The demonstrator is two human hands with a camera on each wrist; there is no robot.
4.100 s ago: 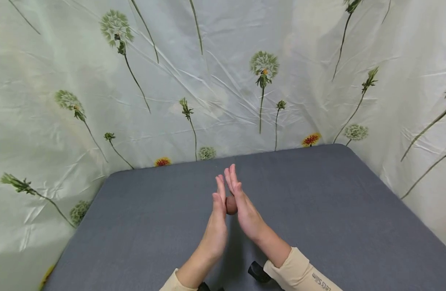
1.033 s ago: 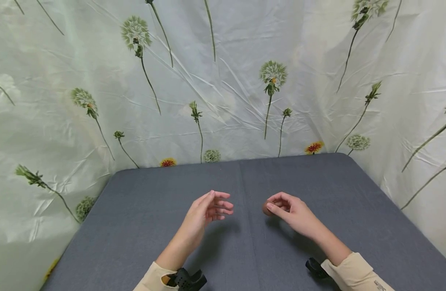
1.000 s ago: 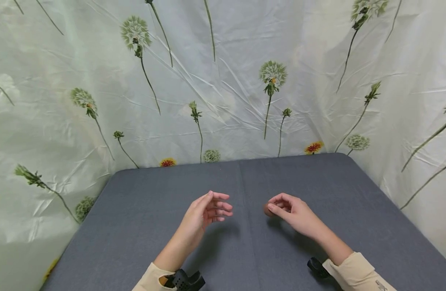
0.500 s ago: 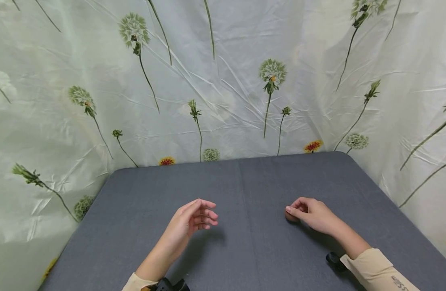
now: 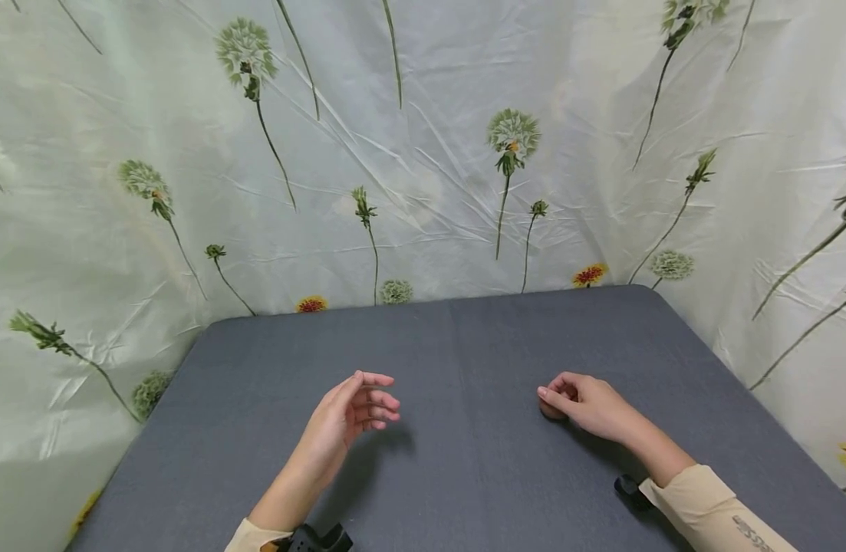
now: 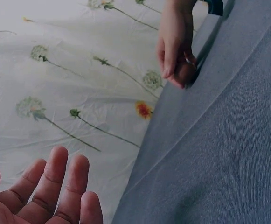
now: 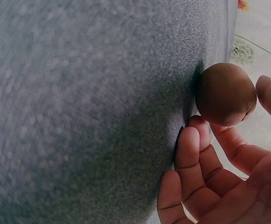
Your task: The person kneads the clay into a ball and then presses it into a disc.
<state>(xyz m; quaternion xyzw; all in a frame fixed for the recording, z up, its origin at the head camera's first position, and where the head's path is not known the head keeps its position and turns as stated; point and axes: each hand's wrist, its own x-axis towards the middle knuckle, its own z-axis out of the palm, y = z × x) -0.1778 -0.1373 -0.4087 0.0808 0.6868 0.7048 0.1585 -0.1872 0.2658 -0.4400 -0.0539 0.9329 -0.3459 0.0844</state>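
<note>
A small brown ball (image 5: 551, 412) rests on the grey table (image 5: 464, 483) at the right. My right hand (image 5: 588, 402) curls over it, and the thumb and fingertips pinch it. In the right wrist view the ball (image 7: 225, 93) touches the cloth, with the thumb (image 7: 270, 95) beside it and curled fingers (image 7: 191, 154) below. My left hand (image 5: 357, 402) hovers above the table's middle left, fingers loosely bent, holding nothing. The left wrist view shows its relaxed fingers (image 6: 56, 186) and, farther off, the right hand (image 6: 175, 42) on the ball (image 6: 186, 74).
A pale cloth backdrop (image 5: 423, 153) printed with dandelions closes off the table's back and both sides. Black wrist mounts (image 5: 630, 491) sit at the cuffs of the beige sleeves (image 5: 706, 514). The table's grey cloth has a seam (image 5: 457, 360) running down its middle.
The palms pressed the ball between them four seconds ago. The hands have since parted; my right hand carried the ball right and down onto the table, and the left drifted slightly left.
</note>
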